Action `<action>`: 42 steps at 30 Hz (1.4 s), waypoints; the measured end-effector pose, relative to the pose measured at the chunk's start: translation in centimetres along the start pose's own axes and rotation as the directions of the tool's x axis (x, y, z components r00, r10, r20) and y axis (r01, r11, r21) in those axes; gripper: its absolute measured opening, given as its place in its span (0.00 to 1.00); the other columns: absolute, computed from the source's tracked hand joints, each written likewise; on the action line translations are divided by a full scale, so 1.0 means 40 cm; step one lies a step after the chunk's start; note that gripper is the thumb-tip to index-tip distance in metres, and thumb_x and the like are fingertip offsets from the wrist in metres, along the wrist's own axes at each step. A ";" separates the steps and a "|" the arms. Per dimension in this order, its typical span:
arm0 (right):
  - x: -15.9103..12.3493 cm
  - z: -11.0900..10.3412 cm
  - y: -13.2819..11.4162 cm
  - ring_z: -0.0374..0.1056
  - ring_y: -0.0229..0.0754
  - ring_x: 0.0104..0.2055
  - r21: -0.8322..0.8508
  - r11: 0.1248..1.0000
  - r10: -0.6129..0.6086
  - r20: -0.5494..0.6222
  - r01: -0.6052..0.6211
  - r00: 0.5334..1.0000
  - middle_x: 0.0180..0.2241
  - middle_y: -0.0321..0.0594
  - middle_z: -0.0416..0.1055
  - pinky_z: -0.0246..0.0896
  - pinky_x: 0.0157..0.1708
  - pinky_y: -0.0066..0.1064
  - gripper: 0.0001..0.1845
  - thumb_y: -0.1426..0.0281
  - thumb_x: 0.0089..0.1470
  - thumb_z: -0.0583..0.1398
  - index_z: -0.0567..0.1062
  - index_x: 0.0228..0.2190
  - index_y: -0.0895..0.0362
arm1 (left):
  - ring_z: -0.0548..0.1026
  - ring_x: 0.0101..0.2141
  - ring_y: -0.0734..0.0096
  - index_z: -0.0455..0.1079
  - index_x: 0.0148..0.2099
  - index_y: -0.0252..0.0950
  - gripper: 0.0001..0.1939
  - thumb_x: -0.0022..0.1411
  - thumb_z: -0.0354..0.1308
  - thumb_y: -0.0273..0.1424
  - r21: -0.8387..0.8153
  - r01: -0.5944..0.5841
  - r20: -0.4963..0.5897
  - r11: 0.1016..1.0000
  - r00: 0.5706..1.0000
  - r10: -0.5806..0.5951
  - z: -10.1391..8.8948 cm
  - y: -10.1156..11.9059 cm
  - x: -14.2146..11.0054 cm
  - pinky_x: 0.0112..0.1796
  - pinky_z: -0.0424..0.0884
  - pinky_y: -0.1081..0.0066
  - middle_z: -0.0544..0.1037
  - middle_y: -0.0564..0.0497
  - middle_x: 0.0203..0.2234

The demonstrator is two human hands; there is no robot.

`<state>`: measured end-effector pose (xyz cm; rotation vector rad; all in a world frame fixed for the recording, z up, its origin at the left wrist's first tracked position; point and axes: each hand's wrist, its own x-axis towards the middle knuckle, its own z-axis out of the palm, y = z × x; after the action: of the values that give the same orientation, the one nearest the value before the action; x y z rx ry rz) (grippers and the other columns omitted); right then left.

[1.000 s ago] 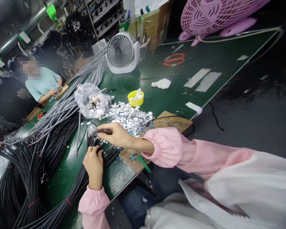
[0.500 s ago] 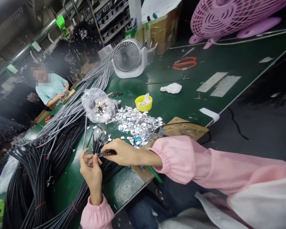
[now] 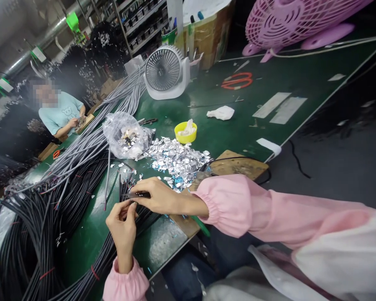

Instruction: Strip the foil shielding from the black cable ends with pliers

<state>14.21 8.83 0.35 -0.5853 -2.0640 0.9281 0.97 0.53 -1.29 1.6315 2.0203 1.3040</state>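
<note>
My right hand (image 3: pixel 158 195) is closed around a slim dark-handled tool (image 3: pixel 141 194) whose narrow metal end points left, over my left fingertips. Thumb and forefinger of my left hand (image 3: pixel 123 219) are pinched together just below that metal end; whatever lies between them is too small to make out. Beneath both hands runs a bundle of black cables (image 3: pixel 105 251), tied with a red band, with cut ends showing coloured wires near my right knuckles. Right behind my right hand lies a heap of silvery foil scraps (image 3: pixel 178 159) mixed with blue bits.
A clear plastic bag (image 3: pixel 122 136) of scraps, a yellow dish (image 3: pixel 185 132) and a white fan (image 3: pixel 166 73) stand behind. Grey cables (image 3: pixel 90 133) and more black cables (image 3: pixel 28 242) fill the left. A pink fan (image 3: pixel 288 29) stands back right. Another person (image 3: pixel 62 113) sits at far left.
My left hand has risen from the cable bundle to pinch by the tool's end. My right hand has brought the tool lower, against the left fingertips. The view shifted slightly.
</note>
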 end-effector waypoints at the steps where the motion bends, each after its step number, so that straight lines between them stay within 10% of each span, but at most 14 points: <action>1: 0.000 0.000 0.001 0.69 0.37 0.31 -0.003 1.000 -0.004 0.009 0.004 1.000 0.29 0.42 0.75 0.59 0.31 0.25 0.08 0.80 0.47 0.59 0.77 0.31 0.62 | 0.72 0.20 0.70 0.74 0.29 0.35 0.07 0.54 0.55 0.30 0.011 -0.008 0.007 1.000 1.000 0.008 -0.001 0.001 0.001 0.22 0.69 0.72 0.75 0.48 0.19; 18: -0.002 -0.002 0.001 0.68 0.35 0.28 0.014 0.997 0.075 0.034 -0.076 0.997 0.29 0.39 0.76 0.59 0.30 0.24 0.13 0.81 0.46 0.55 0.78 0.30 0.60 | 0.72 0.21 0.68 0.72 0.23 0.35 0.11 0.54 0.55 0.33 0.257 0.013 0.040 0.966 0.999 -0.024 0.000 0.004 -0.003 0.21 0.65 0.74 0.75 0.48 0.17; 42: -0.003 -0.002 -0.001 0.70 0.38 0.31 0.048 0.997 0.067 0.017 -0.068 0.998 0.30 0.41 0.77 0.62 0.33 0.27 0.12 0.81 0.43 0.58 0.78 0.31 0.60 | 0.66 0.15 0.72 0.69 0.21 0.37 0.19 0.61 0.47 0.35 0.197 -0.039 0.061 0.980 0.998 0.027 0.001 -0.002 -0.007 0.18 0.59 0.74 0.71 0.49 0.14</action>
<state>14.34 8.76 0.34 -0.6274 -2.0406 1.0216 1.06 0.29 -1.45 1.7728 2.1553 1.0812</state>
